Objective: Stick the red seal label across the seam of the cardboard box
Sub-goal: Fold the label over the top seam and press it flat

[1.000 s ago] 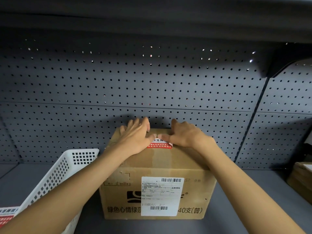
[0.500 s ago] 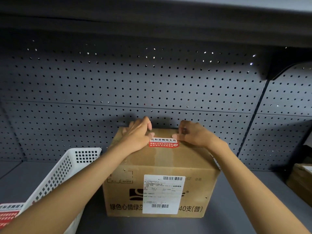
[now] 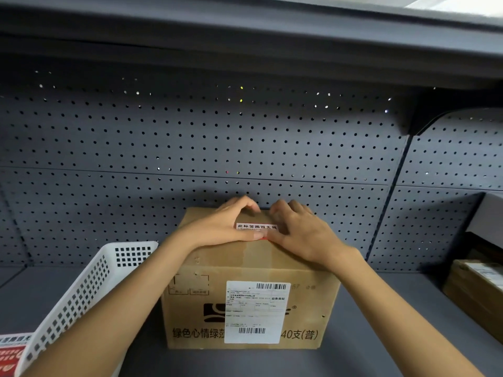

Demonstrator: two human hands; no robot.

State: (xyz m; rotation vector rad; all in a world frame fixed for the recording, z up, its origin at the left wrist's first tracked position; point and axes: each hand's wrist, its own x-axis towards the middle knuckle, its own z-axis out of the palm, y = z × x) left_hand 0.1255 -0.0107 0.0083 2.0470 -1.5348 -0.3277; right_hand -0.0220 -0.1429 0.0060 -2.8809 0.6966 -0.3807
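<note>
A brown cardboard box (image 3: 212,317) stands on the grey shelf, a white shipping label on its front. The red seal label (image 3: 256,227) lies on the box top across the taped seam; only its white text strip and a red sliver show. My left hand (image 3: 226,227) rests flat on the box top, its thumb pressing the label's near edge. My right hand (image 3: 302,232) lies flat on the label's right part, its thumb meeting the left thumb. Both hands hide most of the label.
A white perforated basket (image 3: 89,281) stands left of the box, with more red labels (image 3: 11,352) at the bottom left corner. Another cardboard box (image 3: 473,292) sits at the right edge. A dark pegboard wall (image 3: 245,137) rises right behind the box.
Both hands have slid inward over the label: the thumbs now meet on its near edge, where half a second ago the hands held its two ends.
</note>
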